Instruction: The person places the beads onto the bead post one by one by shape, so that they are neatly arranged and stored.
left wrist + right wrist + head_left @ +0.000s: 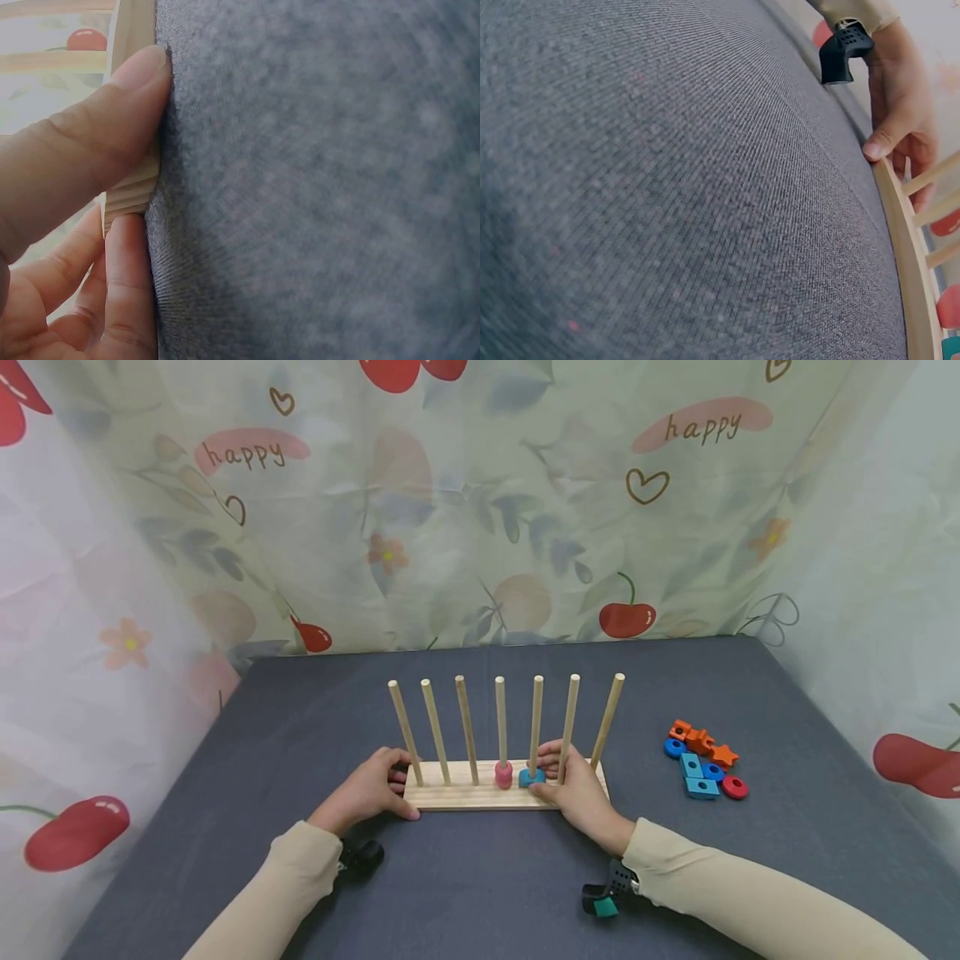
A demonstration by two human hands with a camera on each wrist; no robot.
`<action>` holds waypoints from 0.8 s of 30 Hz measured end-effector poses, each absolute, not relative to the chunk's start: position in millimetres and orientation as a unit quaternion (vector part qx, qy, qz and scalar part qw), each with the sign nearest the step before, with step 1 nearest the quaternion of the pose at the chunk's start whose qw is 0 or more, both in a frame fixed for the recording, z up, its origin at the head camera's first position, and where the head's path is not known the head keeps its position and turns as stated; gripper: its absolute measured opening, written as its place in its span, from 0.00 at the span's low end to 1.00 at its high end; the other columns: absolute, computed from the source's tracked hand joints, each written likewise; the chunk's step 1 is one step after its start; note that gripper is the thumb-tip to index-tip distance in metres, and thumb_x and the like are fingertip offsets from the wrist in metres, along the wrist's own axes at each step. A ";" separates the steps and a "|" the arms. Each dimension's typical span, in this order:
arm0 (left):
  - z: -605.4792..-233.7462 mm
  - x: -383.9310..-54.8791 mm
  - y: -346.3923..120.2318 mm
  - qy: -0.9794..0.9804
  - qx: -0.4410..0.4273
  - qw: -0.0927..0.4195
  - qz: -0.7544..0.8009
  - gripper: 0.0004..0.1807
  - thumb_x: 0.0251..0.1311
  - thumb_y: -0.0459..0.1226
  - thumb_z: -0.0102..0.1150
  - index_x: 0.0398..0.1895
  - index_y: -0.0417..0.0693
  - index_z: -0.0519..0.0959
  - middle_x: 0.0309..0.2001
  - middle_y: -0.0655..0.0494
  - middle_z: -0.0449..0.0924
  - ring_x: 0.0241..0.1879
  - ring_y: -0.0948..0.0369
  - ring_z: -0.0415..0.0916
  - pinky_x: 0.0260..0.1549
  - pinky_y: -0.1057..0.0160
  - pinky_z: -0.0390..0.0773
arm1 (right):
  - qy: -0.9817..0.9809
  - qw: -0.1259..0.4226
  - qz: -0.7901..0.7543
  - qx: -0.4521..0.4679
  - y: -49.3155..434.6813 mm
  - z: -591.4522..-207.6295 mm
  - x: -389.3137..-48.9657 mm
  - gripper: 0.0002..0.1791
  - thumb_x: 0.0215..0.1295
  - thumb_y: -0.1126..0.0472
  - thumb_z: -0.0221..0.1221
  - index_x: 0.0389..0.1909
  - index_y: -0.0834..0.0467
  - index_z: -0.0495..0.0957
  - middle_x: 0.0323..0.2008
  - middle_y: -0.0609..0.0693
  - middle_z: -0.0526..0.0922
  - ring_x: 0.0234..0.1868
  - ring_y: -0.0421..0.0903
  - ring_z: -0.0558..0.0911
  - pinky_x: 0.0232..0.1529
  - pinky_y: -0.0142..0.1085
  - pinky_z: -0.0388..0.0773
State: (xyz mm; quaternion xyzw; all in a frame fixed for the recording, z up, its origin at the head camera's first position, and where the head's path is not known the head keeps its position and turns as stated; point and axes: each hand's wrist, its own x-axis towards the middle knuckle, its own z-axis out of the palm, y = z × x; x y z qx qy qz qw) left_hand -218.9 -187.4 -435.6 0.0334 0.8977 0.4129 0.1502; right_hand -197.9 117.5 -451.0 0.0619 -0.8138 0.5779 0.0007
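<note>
A wooden base with a row of several upright pegs stands on the table. My left hand grips its left end; in the left wrist view the thumb lies along the front edge and fingers touch the end face. Pink rounded pieces sit low on the middle peg. On the peg just right of them, a blue block is low near the base. My right hand pinches that block, thumb in front and fingers behind. The right wrist view shows only the block's edge, not the right fingers.
To the right lies a group of loose pieces: orange shapes, blue rings, light blue blocks and a red ring. Dark grey cloth covers the table. A patterned curtain hangs behind it.
</note>
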 end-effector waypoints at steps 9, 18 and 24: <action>-435.9 -219.3 -188.8 0.898 0.034 0.151 0.412 0.45 0.31 0.29 0.82 0.60 0.38 0.70 0.56 0.46 0.68 0.51 0.53 0.76 0.48 0.57 0.81 | -0.820 -0.006 0.569 0.061 115.9 -450.0 -199.9 0.22 0.52 0.77 0.66 0.48 0.65 0.70 0.44 0.57 0.82 0.47 0.50 0.79 0.55 0.47 0.76; -436.7 -219.6 -188.9 0.900 0.031 0.149 0.409 0.45 0.31 0.30 0.82 0.59 0.40 0.71 0.55 0.47 0.68 0.51 0.53 0.76 0.48 0.56 0.80 | -0.825 -0.013 0.562 0.065 118.6 -448.6 -199.3 0.23 0.52 0.75 0.67 0.48 0.65 0.71 0.45 0.58 0.80 0.48 0.51 0.79 0.56 0.47 0.76; -436.4 -219.4 -187.9 0.899 0.032 0.150 0.410 0.45 0.31 0.30 0.82 0.60 0.40 0.70 0.55 0.47 0.68 0.51 0.53 0.76 0.49 0.56 0.80 | -0.837 -0.035 0.540 0.079 126.1 -443.2 -192.5 0.28 0.54 0.71 0.67 0.56 0.66 0.70 0.54 0.62 0.77 0.59 0.57 0.75 0.63 0.51 0.70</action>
